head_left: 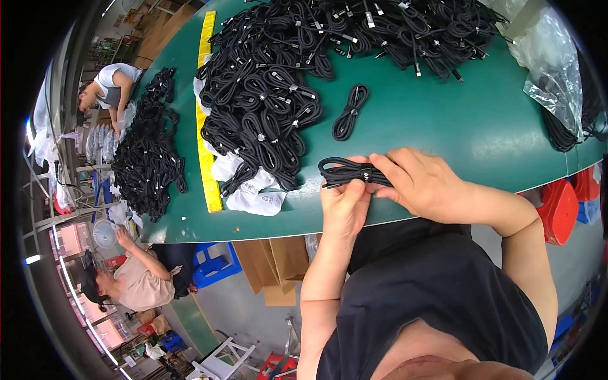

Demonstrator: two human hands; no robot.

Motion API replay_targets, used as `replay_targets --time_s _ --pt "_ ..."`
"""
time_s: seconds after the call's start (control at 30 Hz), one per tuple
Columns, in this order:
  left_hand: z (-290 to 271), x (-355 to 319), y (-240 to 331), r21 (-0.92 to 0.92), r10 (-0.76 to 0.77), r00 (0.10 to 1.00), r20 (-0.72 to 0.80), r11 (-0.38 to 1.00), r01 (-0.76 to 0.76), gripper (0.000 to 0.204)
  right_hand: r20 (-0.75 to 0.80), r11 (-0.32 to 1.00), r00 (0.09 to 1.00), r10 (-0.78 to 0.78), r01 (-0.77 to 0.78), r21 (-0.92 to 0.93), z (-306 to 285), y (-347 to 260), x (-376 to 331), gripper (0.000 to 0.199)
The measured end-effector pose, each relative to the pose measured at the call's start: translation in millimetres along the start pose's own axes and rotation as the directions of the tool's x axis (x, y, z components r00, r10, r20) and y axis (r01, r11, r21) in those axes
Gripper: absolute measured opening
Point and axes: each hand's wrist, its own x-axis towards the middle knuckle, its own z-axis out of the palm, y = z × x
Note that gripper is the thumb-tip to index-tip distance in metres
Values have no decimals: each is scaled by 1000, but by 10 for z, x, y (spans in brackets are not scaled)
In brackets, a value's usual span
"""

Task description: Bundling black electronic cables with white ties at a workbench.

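Note:
Over the near edge of the green table I hold a coiled black cable (pixel 342 172) between both hands. A dark tie with a pale mark wraps round the middle of its loops. My left hand (pixel 345 206) pinches the coil from below, thumb near the tie. Closed on its right end is my right hand (pixel 421 183), which hides that part of the loops. A single tied black cable (pixel 350 112) lies on the table just beyond my hands. Farther off spreads a big heap of bundled black cables (pixel 272 95) with silvery plugs.
A yellow strip (pixel 205 126) divides the green table (pixel 468 126); another black cable pile (pixel 149 145) lies left of it. White bags (pixel 256 196) rest beside the heap. Clear plastic (pixel 551 69) covers cables at the right. Two people are at the left. Red stools (pixel 558 212) stand at the right.

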Motion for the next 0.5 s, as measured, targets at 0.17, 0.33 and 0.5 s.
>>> replay_targets --time_s 0.17,0.33,0.5 --pt "-104 24 139 562 223 974 43 801 -208 43 390 795 912 128 -329 510 -85 223 4 32" --pt "-65 6 76 905 347 936 57 377 -195 25 169 768 962 214 -272 579 191 316 77 27" --pt "-93 10 209 410 -5 996 -84 911 39 36 158 685 950 269 -305 662 142 349 169 17"
